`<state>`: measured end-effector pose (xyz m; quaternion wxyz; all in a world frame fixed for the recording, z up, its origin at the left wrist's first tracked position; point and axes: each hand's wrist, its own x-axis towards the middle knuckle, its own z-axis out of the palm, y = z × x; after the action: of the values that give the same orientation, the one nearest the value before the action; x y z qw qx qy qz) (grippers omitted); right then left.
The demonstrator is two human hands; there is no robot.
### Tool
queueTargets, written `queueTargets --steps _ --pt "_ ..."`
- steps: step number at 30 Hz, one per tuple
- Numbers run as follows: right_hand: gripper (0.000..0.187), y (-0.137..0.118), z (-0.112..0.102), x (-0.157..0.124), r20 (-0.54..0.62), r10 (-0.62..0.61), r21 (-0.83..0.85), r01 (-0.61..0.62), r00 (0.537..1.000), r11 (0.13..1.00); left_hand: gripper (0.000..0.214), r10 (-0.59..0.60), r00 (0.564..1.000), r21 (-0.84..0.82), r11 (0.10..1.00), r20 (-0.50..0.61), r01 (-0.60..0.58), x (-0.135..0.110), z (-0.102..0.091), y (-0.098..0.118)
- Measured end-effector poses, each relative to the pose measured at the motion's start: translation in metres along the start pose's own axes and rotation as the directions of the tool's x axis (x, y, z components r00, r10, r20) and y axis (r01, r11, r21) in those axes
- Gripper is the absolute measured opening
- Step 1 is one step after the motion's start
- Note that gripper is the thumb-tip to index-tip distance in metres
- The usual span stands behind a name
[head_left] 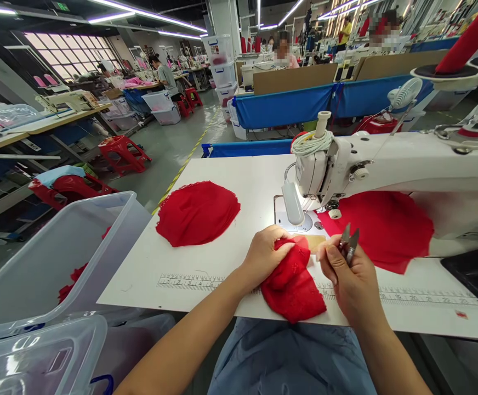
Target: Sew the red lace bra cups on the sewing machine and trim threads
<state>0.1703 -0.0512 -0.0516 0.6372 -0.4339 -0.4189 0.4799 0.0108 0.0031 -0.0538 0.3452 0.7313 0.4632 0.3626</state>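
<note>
My left hand (267,257) is closed on the upper end of a crumpled piece of red fabric (294,291), which hangs slightly over the table's front edge. In my right hand (352,280) sits a pair of thread snips (350,242), blades pointing up and away from me. The thumb and forefinger of that hand pinch together beside a small tan piece (315,243) at the fabric's edge; what is between them is too small to tell. Just beyond both hands stands a white sewing machine (319,175), its needle area partly hidden by a white lamp-like attachment.
A red fabric pile (198,214) lies on the white table (140,274) at left, another red piece (382,227) under the machine arm. A clear plastic bin (111,241) with red scraps stands at the left edge. A black tray (475,271) is at right.
</note>
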Motion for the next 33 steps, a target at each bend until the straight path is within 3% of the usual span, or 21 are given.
queueTargets --steps 3,7,12,17,21,26,30,33 --pt "0.026 -0.001 0.001 0.002 -0.154 -0.006 0.085 0.019 0.988 0.996 0.005 -0.083 0.996 -0.07 0.994 0.026 0.084 0.001 -0.003 0.003" --pt "0.027 -0.005 -0.002 0.001 -0.198 -0.031 0.114 0.054 0.98 0.992 0.015 -0.248 0.946 -0.317 0.898 0.208 0.305 0.0 -0.009 0.008" --pt "0.023 -0.008 -0.004 -0.004 -0.156 -0.053 0.121 0.073 0.986 0.99 0.025 -0.17 0.918 -0.464 0.821 0.358 0.333 -0.002 -0.012 0.013" --pt "0.019 -0.007 -0.004 -0.008 -0.075 -0.072 0.148 0.083 0.995 0.986 0.025 -0.182 0.942 -0.468 0.831 0.283 0.301 -0.003 -0.011 0.013" --pt "0.021 -0.009 -0.005 -0.008 -0.091 -0.088 0.155 0.101 0.992 0.983 0.032 -0.2 0.931 -0.607 0.712 0.305 0.352 -0.003 -0.011 0.012" --pt "0.02 -0.01 -0.007 -0.007 -0.134 -0.121 0.128 0.138 0.984 0.982 0.035 -0.261 0.899 -0.662 0.61 0.351 0.435 -0.003 -0.01 0.01" --pt "0.02 -0.007 -0.01 -0.005 -0.127 -0.128 0.028 0.132 0.984 0.991 0.03 -0.271 0.899 -0.674 0.594 0.345 0.438 -0.004 -0.009 0.009" --pt "0.023 -0.005 -0.011 -0.006 -0.182 -0.142 -0.139 0.118 0.973 0.983 0.029 -0.28 0.892 -0.686 0.57 0.354 0.451 -0.004 -0.009 0.009"
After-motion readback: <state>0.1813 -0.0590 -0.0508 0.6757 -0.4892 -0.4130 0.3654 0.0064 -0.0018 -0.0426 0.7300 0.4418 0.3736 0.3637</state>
